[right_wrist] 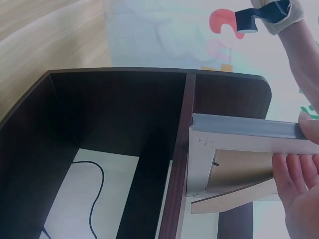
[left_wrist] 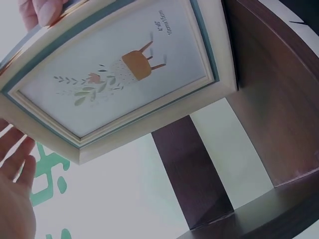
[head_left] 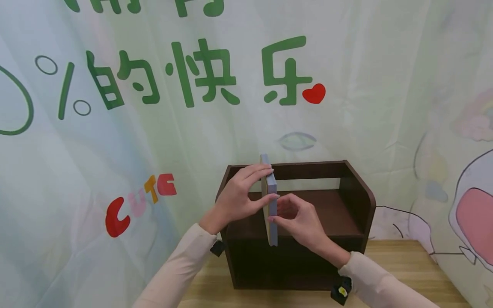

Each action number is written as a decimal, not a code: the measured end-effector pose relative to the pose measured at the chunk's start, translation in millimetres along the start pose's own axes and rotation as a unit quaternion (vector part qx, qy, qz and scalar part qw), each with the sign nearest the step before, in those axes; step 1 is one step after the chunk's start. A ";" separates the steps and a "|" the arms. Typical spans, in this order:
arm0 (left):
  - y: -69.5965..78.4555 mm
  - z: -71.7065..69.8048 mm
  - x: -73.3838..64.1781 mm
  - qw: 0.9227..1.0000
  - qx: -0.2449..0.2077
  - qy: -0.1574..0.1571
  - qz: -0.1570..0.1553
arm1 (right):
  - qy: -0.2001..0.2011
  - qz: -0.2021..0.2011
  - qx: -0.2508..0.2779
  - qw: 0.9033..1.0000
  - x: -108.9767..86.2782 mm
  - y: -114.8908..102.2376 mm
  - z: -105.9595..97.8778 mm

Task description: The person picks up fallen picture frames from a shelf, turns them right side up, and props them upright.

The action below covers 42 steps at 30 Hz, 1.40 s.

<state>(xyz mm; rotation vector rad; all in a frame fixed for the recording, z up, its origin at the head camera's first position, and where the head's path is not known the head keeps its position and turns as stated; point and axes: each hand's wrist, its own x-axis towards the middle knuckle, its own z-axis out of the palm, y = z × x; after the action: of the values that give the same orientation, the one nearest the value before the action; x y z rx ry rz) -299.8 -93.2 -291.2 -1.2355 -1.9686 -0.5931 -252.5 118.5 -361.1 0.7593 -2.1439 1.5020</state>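
Observation:
A picture frame (head_left: 272, 209) stands on edge between both hands, above the upper board of a dark brown shelf unit (head_left: 308, 209). Its front, a print of a chair with a plant (left_wrist: 137, 64), shows in the left wrist view. The left hand (head_left: 246, 188) grips it from the left, thumb on the near edge and fingers over the upper part. From the right, the right hand (head_left: 302, 218) pinches the near edge, its thumb in front and fingers behind. In the right wrist view, fingers of the right hand (right_wrist: 299, 184) lie by the frame's backing, above a support leg (right_wrist: 234, 196).
The unit stands on a wood-patterned surface (head_left: 404, 261). Raised sides and a back rail (head_left: 304, 171) border its upper board. Below, an open compartment (right_wrist: 119, 109) shows a black cable (right_wrist: 99, 184) beyond it. A printed curtain (head_left: 239, 128) hangs behind and to the left.

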 end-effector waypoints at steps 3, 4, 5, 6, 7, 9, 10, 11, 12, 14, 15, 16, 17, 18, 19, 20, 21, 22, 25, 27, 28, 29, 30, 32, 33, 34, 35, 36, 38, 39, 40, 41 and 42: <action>-1.6 1.7 -0.7 1.000 0.005 -0.002 0.017 | -0.001 -0.004 0.001 1.000 -0.3 -0.3 0.4; -1.5 1.8 -0.7 1.000 0.006 -0.001 0.019 | -0.003 -0.005 0.001 1.000 0.0 -0.1 0.0; -1.6 2.1 -0.7 1.000 0.007 0.000 0.020 | -0.010 -0.006 -0.001 1.000 0.6 0.6 -0.7; -1.5 2.2 -0.9 1.000 0.007 0.000 0.020 | -0.020 -0.006 -0.005 1.000 1.5 1.6 -2.1; -1.3 2.2 -1.3 1.000 0.008 0.001 0.019 | -0.033 -0.005 -0.010 0.999 2.3 3.0 -4.3; -0.8 2.1 -2.4 1.000 0.007 0.004 0.017 | -0.069 -0.008 -0.023 0.997 3.8 7.5 -10.8; -0.5 2.0 -2.9 1.000 0.006 0.007 0.016 | -0.088 -0.016 -0.030 0.996 4.6 10.7 -14.9; -0.3 1.9 -3.3 1.000 0.005 0.010 0.015 | -0.103 -0.026 -0.033 0.994 5.4 14.2 -19.1; -0.1 1.9 -3.8 1.000 0.005 0.015 0.015 | -0.112 -0.035 -0.035 0.992 6.2 17.8 -23.2; -0.2 1.4 -5.1 1.000 0.008 0.023 0.014 | -0.110 -0.051 -0.048 0.991 8.3 25.6 -28.4; -0.3 1.4 -5.6 0.999 0.010 0.027 0.015 | -0.100 -0.058 -0.064 0.991 9.7 29.3 -29.9; -0.5 1.4 -5.6 0.999 0.011 0.030 0.016 | -0.089 -0.061 -0.079 0.991 11.2 32.4 -30.6; -0.7 1.5 -5.7 0.999 0.012 0.033 0.017 | -0.076 -0.061 -0.099 0.990 12.7 35.2 -30.3; -1.2 2.0 -5.7 0.999 0.013 0.034 0.017 | -0.065 -0.059 -0.124 0.988 14.3 37.7 -29.3; -1.4 2.2 -5.5 0.999 0.013 0.036 0.017 | -0.056 -0.057 -0.151 0.985 15.8 39.6 -27.8; -1.3 2.4 -5.3 0.999 0.013 0.036 0.016 | -0.052 -0.056 -0.173 0.982 17.2 41.3 -25.9; -1.5 2.7 -5.5 0.999 0.012 0.037 0.015 | -0.050 -0.054 -0.190 0.979 18.3 42.5 -23.8; -1.5 3.3 -5.8 0.999 0.010 0.037 0.013 | -0.050 -0.056 -0.201 0.977 19.2 44.0 -21.3; -0.6 5.1 -7.2 0.999 0.006 0.041 0.008 | -0.044 -0.058 -0.225 0.972 20.9 47.0 -13.2; -0.1 7.0 -8.7 0.999 0.001 0.043 0.006 | -0.038 -0.061 -0.240 0.968 21.1 48.5 -7.8; 0.6 7.2 -8.9 0.999 -0.001 0.045 0.006 | -0.034 -0.064 -0.247 0.966 21.5 48.6 -5.1; 1.2 7.4 -9.0 0.999 -0.002 0.047 0.006 | -0.030 -0.064 -0.254 0.965 21.7 48.0 -2.6; 1.7 7.6 -9.3 0.999 -0.003 0.048 0.005 | -0.027 -0.064 -0.262 0.963 22.0 47.3 -0.2; 2.6 8.7 -9.2 0.999 -0.006 0.050 0.004 | -0.021 -0.061 -0.274 0.960 22.4 46.3 4.3; 2.9 9.5 -8.9 0.999 -0.008 0.051 0.004 | -0.017 -0.059 -0.277 0.959 22.5 45.6 6.2; 3.1 10.5 -8.5 0.999 -0.010 0.052 0.004 | -0.013 -0.056 -0.281 0.958 22.7 45.2 8.1; 3.3 11.7 -7.8 0.998 -0.012 0.054 0.004 | -0.010 -0.053 -0.285 0.957 22.8 44.9 9.8; 3.3 12.9 -7.3 0.998 -0.014 0.055 0.005 | -0.006 -0.048 -0.286 0.957 22.7 44.7 11.4; 3.7 14.8 -6.1 0.998 -0.017 0.056 0.007 | 0.000 -0.041 -0.287 0.957 22.3 44.4 14.0; 3.9 15.5 -5.7 0.998 -0.017 0.057 0.008 | 0.004 -0.038 -0.288 0.957 21.9 44.6 15.1; 4.2 15.9 -5.4 0.998 -0.017 0.057 0.007 | 0.006 -0.035 -0.288 0.957 21.4 45.0 16.1; 4.5 16.1 -5.1 0.998 -0.016 0.055 0.007 | 0.008 -0.034 -0.287 0.957 20.8 45.2 16.8; 4.7 16.3 -5.1 0.998 -0.015 0.053 0.006 | 0.010 -0.034 -0.288 0.957 20.2 45.5 17.3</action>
<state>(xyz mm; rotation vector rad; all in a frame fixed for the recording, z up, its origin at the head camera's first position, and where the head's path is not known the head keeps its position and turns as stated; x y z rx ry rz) -299.6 -82.7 -305.4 -1.2092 -1.8683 -0.6715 -297.6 110.5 -387.2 0.5900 -2.3339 0.7690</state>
